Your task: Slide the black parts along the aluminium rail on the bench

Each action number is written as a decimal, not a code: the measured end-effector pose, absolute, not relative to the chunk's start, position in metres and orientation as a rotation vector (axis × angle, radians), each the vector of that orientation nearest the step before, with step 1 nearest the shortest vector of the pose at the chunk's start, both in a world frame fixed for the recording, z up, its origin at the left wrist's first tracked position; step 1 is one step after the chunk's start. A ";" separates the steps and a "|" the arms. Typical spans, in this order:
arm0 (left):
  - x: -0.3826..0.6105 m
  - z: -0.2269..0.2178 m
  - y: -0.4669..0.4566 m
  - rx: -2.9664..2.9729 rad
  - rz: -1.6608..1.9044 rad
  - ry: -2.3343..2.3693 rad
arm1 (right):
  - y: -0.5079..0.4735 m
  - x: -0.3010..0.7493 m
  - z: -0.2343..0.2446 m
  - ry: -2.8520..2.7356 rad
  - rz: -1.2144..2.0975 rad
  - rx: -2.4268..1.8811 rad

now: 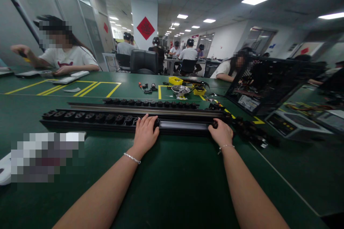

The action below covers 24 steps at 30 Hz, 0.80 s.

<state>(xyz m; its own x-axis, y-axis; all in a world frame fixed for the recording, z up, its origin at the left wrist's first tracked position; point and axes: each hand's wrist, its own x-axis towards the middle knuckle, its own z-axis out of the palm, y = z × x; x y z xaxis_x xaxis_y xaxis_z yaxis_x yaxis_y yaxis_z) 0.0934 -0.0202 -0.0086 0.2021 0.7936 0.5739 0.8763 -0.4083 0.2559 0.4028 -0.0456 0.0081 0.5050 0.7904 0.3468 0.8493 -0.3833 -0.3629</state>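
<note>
A long black power strip housing point(182, 133) lies across the green table in front of me, with a row of black socket modules point(90, 116) in its left part. Its channel between my hands shows a bare, shiny inside. My left hand point(146, 130) is closed over the right end of the row, fingers across the channel, on a black socket module point(156, 123). At the channel's right part my right hand point(222, 132) grips another small black socket module point(214, 124), partly hidden by the fingers.
Behind lie another long rail point(150, 109) and a further row of sockets point(153, 103). A metal bowl point(180, 90) and yellow bins point(175, 81) stand beyond. Black parts point(252, 132), an open computer case point(266, 82) and a device point(294, 123) are right. Co-workers sit around.
</note>
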 end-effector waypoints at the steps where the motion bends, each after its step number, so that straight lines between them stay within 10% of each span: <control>1: 0.094 -0.009 -0.020 -2.334 -0.989 -1.630 | -0.045 0.403 0.008 -1.336 -0.150 -2.255; 24: 0.093 -0.009 -0.020 -2.351 -0.984 -1.644 | -0.045 0.413 0.006 -1.331 -0.160 -2.323</control>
